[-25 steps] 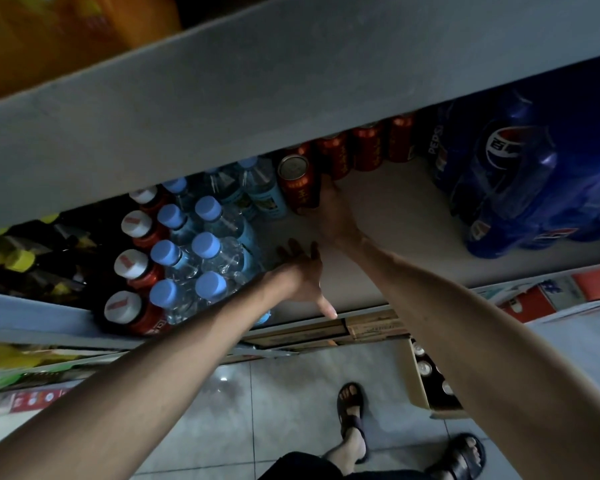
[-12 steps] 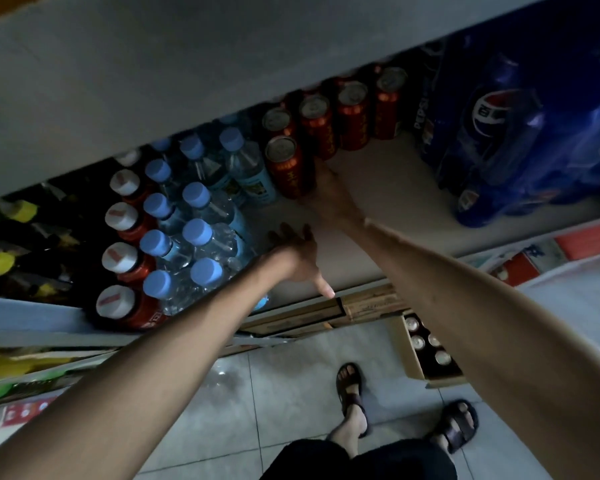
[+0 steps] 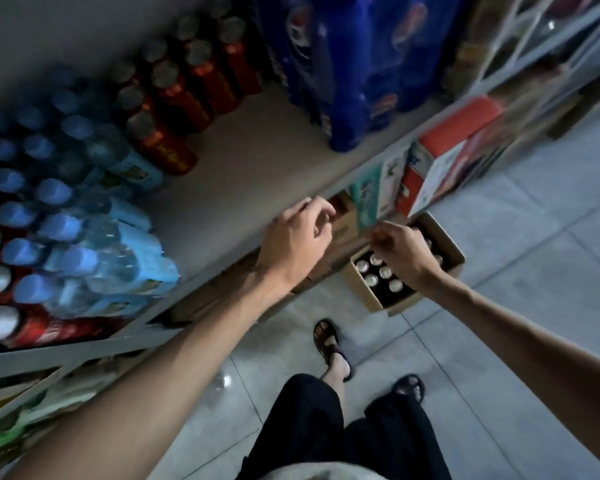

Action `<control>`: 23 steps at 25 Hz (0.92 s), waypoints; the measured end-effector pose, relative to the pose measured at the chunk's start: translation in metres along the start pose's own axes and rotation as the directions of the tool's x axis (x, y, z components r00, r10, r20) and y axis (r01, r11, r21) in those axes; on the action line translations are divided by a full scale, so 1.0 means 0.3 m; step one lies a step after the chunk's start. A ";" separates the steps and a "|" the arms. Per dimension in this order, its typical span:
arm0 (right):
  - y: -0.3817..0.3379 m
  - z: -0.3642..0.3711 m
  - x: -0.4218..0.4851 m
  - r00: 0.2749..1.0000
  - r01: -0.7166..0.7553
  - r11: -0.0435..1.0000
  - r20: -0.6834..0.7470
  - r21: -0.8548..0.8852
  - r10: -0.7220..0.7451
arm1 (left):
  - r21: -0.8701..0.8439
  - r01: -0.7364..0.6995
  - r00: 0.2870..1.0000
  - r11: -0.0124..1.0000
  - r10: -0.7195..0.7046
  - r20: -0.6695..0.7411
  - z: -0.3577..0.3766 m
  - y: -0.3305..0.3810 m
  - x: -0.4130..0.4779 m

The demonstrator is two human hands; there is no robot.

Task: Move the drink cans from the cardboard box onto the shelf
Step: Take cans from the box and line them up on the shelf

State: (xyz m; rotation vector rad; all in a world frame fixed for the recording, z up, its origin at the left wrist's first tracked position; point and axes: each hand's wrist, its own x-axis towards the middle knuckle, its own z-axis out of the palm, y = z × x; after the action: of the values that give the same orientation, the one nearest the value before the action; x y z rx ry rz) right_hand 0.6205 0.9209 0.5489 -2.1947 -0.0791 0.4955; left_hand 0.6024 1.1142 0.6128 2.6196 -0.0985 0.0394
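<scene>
A cardboard box [image 3: 451, 252] stands on the floor below the shelf, with several silver-topped drink cans [image 3: 384, 272] upright inside. My right hand [image 3: 400, 249] hovers above the box with fingers loosely curled and nothing in it. At the shelf's front edge, my left hand [image 3: 297, 242] is also empty with its fingers curled. Several red cans [image 3: 174, 147] stand in rows at the back of the grey shelf [image 3: 257, 161].
Packs of blue-capped water bottles [image 3: 84, 237] fill the shelf's left side and blue cola bottle packs [image 3: 354, 71] the right. Red and white cartons [image 3: 454, 150] sit on the lower level. My two sandalled feet [image 3: 329, 341] stand on the tiled floor.
Both hands have pulled back from the red cans deep on the shelf. The right hand is now over the box and the left at the shelf edge. The view has swung down and right.
</scene>
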 end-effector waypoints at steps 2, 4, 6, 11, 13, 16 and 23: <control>0.221 0.012 -0.006 0.989 -0.138 0.987 0.037 -0.076 0.141 | -0.070 0.035 0.980 0.997 -0.021 0.196 0.211 0.039 -0.028; 0.462 0.058 0.014 0.970 -0.220 0.964 0.075 -0.149 0.233 | -0.111 0.210 0.898 0.971 -0.146 0.415 0.458 0.017 -0.047; 0.724 0.144 0.039 0.941 -0.301 0.934 0.100 -0.194 0.324 | -0.134 0.523 0.705 0.842 -0.339 0.623 0.766 -0.064 -0.060; 1.313 0.444 0.183 0.892 -0.370 0.902 0.186 -0.224 0.412 | -0.052 0.842 0.414 0.537 -0.582 0.700 1.507 -0.384 -0.078; 1.528 0.588 0.302 0.913 -0.337 0.901 0.137 -0.274 0.383 | -0.054 0.865 0.401 0.498 -0.623 0.671 1.774 -0.519 -0.087; 1.775 0.789 0.480 0.943 -0.283 0.868 0.046 -0.407 0.329 | -0.073 0.895 0.381 0.440 -0.669 0.638 2.068 -0.688 -0.091; 1.999 1.073 0.720 0.979 -0.083 0.487 0.019 -0.869 0.201 | -0.264 0.902 0.430 0.342 -0.759 0.489 2.370 -0.840 -0.032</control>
State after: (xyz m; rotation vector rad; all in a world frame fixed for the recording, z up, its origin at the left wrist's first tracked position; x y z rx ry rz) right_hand 0.6286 0.8336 -0.1599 -3.2056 -0.2640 0.8080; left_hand 0.6191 0.9794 -0.1292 1.8129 1.0555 -0.6564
